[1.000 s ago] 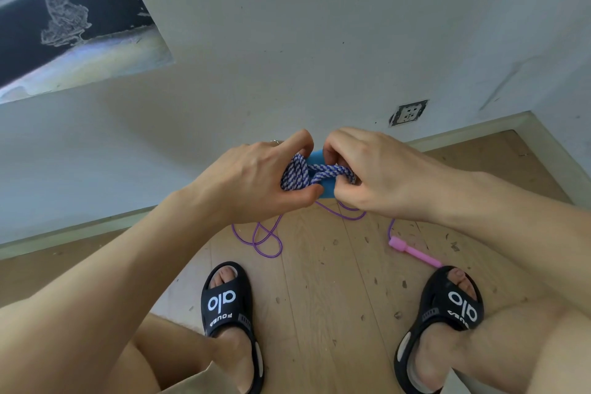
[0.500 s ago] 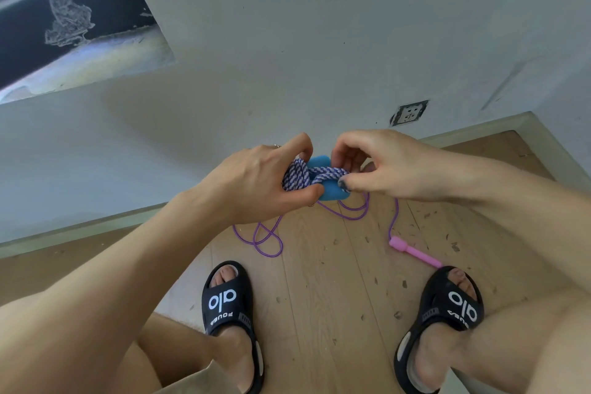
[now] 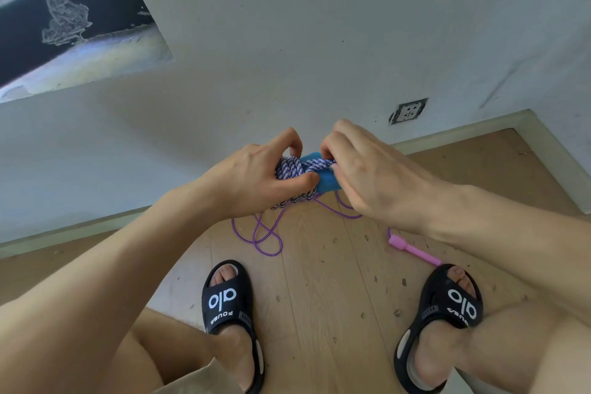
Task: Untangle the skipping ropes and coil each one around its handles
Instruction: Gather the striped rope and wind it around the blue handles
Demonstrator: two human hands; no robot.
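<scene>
A purple-and-white braided rope [image 3: 292, 168] is wound around blue handles [image 3: 326, 181], held up in front of me. My left hand [image 3: 256, 174] grips the wound bundle, thumb under it and index finger arched over it. My right hand [image 3: 367, 169] pinches a strand of the braided rope against the blue handles' right end. On the floor below lies a thin purple rope [image 3: 265, 233] in loose loops, with one pink handle [image 3: 412, 249] near my right foot. Its other handle is hidden.
I sit over a wooden floor [image 3: 319, 313] with a black sandal on each foot [image 3: 228, 304] [image 3: 447, 307]. A white wall with a socket [image 3: 407, 110] and a skirting board runs close behind the ropes.
My right hand has closed back in over the bundle's right end and taken a strand of the braided rope across the blue handles. The left hand has kept its grip.
</scene>
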